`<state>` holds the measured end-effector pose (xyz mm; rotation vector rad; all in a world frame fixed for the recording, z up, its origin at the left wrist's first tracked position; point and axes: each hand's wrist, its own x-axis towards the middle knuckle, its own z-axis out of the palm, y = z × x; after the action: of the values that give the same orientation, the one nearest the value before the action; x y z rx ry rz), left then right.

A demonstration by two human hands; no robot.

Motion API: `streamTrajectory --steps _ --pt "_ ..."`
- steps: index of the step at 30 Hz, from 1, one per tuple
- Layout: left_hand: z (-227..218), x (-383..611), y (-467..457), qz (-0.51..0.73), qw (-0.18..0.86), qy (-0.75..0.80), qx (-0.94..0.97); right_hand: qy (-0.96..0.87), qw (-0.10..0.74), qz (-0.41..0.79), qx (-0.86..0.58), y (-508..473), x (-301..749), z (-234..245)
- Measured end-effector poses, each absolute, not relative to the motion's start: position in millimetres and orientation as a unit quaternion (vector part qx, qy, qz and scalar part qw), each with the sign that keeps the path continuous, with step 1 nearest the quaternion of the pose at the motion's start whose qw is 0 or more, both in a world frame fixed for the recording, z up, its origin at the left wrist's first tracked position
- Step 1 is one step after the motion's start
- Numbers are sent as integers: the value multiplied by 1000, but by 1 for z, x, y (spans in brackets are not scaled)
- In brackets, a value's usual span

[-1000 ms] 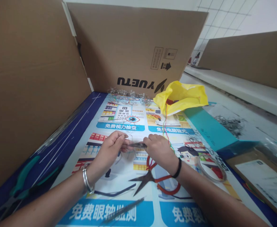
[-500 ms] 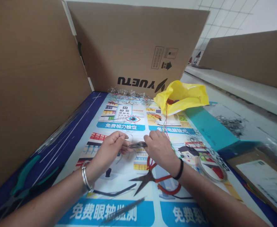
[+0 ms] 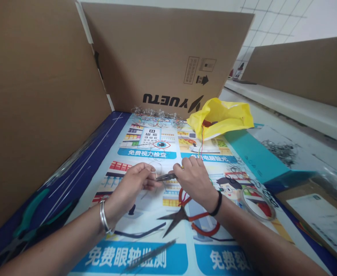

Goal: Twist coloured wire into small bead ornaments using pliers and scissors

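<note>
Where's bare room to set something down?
Poster left of the left hand, up to the blue cloth; also between the grey bundle and right forearm. Crowded: around the scissors, and at the back, with wire pieces and the yellow bag.

Site type: a small craft workshop bench; whether in a home or business premises cannot be determined. Indicators: slim pliers [image 3: 165, 177], green-handled pliers [image 3: 32, 211] and red-handled scissors [image 3: 176, 219] at the work position; a heap of dark wire [image 3: 280, 151] to the right; a printed poster [image 3: 191, 257] serving as table cover; a cardboard panel [image 3: 162, 50] standing upright as a rear screen.
</note>
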<state>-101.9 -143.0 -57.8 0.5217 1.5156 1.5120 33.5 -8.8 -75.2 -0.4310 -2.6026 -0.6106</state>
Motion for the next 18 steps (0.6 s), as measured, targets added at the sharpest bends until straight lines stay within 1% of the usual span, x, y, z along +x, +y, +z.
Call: streamTrajectory --steps 10,18 --pt "-57 -100 -141 605 455 618 211 -947 196 -204 -150 -7 35 -77" --pt "-60 -102 -141 599 445 616 252 -948 202 -203 -136 -4 37 -79"
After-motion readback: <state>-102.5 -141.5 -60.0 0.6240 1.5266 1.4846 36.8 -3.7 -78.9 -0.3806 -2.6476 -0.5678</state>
